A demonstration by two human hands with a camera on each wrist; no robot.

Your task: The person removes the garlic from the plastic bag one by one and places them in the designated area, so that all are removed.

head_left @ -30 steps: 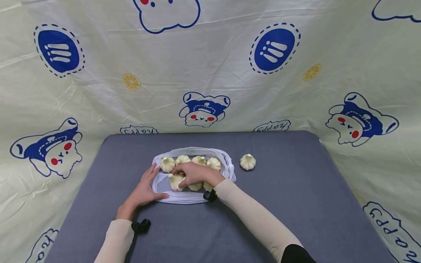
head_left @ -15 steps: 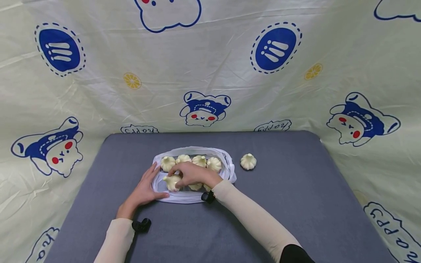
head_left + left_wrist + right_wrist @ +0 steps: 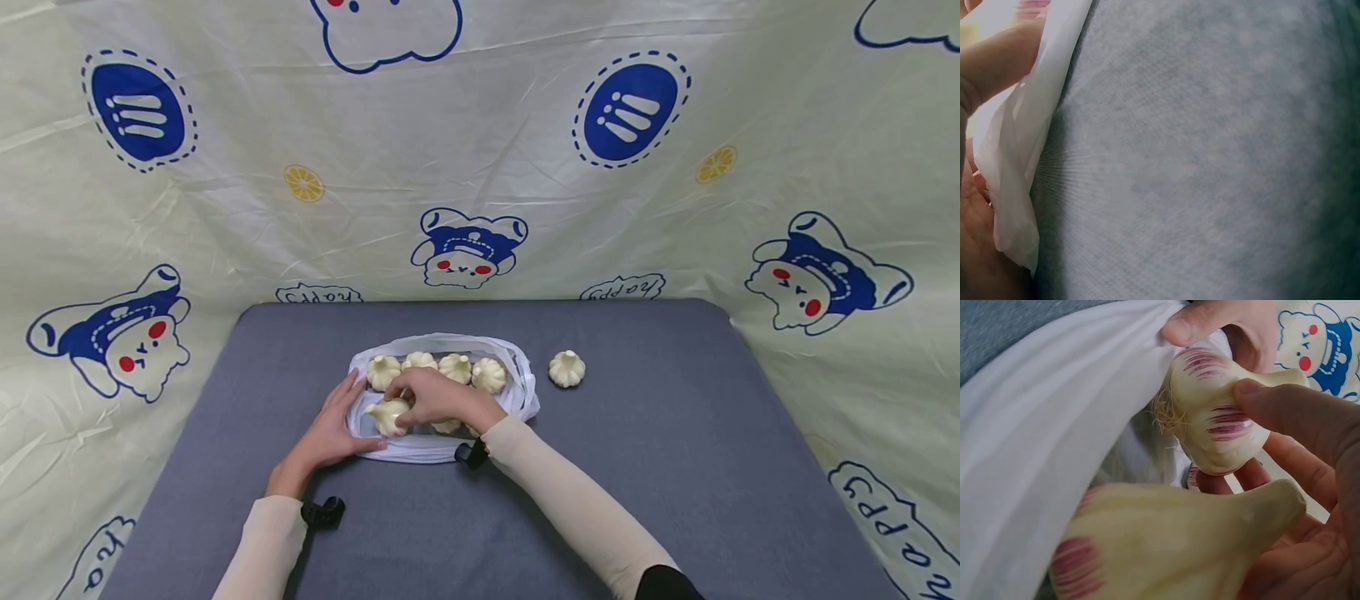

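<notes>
In the head view, a white plastic bag (image 3: 420, 452) lies with its mouth spread wide around several garlic bulbs. My left hand (image 3: 326, 429) rests on its left end, fingers straight, thumb over the near rim. The left wrist view shows that thumb (image 3: 1000, 59) against the plastic. My right hand (image 3: 435, 398) reaches into the bag and pinches a garlic bulb (image 3: 386, 417) near the left end, its stem pointing left. In the right wrist view, this bulb (image 3: 1219, 415) sits between thumb and fingers, beside the left thumb. Another garlic bulb (image 3: 1147, 537) fills the foreground.
A row of garlic bulbs (image 3: 453, 367) lines the bag's far side; others lie partly hidden under the right hand. One loose garlic bulb (image 3: 566, 369) sits right of the bag. A grey cloth (image 3: 660, 450) covers the table, with a patterned curtain (image 3: 480, 150) behind.
My right hand has shifted slightly left with the garlic bulb, whose stem has turned from upward to pointing left. The left hand and bag stay put.
</notes>
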